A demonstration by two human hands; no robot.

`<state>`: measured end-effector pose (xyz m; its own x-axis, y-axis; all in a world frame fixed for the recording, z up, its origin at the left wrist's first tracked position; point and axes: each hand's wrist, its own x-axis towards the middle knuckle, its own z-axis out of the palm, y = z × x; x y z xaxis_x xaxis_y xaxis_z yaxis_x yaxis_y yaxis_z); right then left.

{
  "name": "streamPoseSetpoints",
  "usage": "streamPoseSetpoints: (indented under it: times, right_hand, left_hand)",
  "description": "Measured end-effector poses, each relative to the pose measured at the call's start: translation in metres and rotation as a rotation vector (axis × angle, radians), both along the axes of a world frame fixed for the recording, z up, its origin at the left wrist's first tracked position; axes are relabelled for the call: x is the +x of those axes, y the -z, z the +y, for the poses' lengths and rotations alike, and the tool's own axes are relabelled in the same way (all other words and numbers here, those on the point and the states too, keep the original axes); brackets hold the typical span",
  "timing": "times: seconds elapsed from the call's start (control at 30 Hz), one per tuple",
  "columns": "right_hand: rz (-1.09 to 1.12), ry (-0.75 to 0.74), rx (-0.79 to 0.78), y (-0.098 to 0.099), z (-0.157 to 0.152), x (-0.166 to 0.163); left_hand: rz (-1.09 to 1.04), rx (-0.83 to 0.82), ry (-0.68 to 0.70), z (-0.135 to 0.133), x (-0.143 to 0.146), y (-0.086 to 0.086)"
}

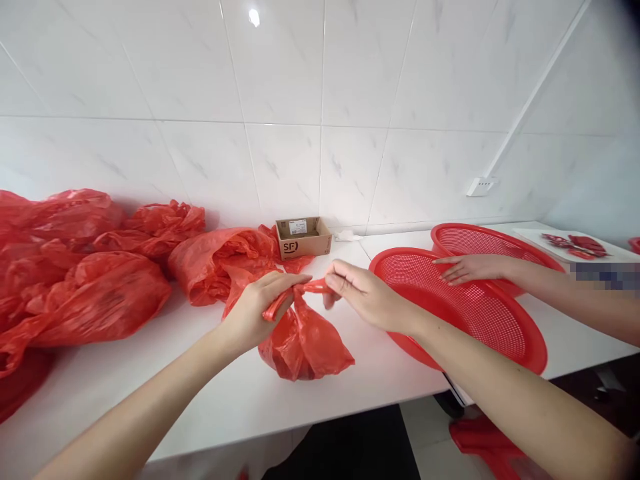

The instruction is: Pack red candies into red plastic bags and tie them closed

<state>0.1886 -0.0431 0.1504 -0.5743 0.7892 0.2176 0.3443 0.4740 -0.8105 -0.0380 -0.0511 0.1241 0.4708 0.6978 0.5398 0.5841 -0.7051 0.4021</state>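
Left hand (255, 303) closed round handles (313, 288) of small red bag (305, 343), fingers curled tight. Right hand (363, 293) pinching same handles from other side, thumb and fingertips shut on twisted strip. Bag sits on white bench (225, 393) near front edge, below both hands (bulging, contents hidden). Pile of red bags (95, 287) at left. Cardboard box (303, 238) by wall behind. Red basket (480, 313) just right of right hand, second basket (475, 237) behind it. Another person's hand (470, 268) lies flat where they meet, on which basket unclear.

Red bag (303, 341) between left hand (256, 308) and right hand (367, 293), more red bags (95, 297) leftward, red mesh baskets (475, 315) rightward, brown box (303, 238) beyond, white table (200, 400), white grey-veined tiles (280, 73).
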Motion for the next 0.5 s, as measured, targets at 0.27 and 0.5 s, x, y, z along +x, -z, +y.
streamPoseSetpoints:
  times: [0.27,0.5]
  right_hand:
    - [-0.569,0.130,0.308,0.023,-0.026,0.059]
    - [-0.072,0.405,-0.083,0.055,-0.003,0.057]
  left_hand:
    - [0.093,-0.167,-0.240,-0.021,-0.109,0.051]
    - [0.050,-0.404,-0.187,-0.041,-0.066,0.054]
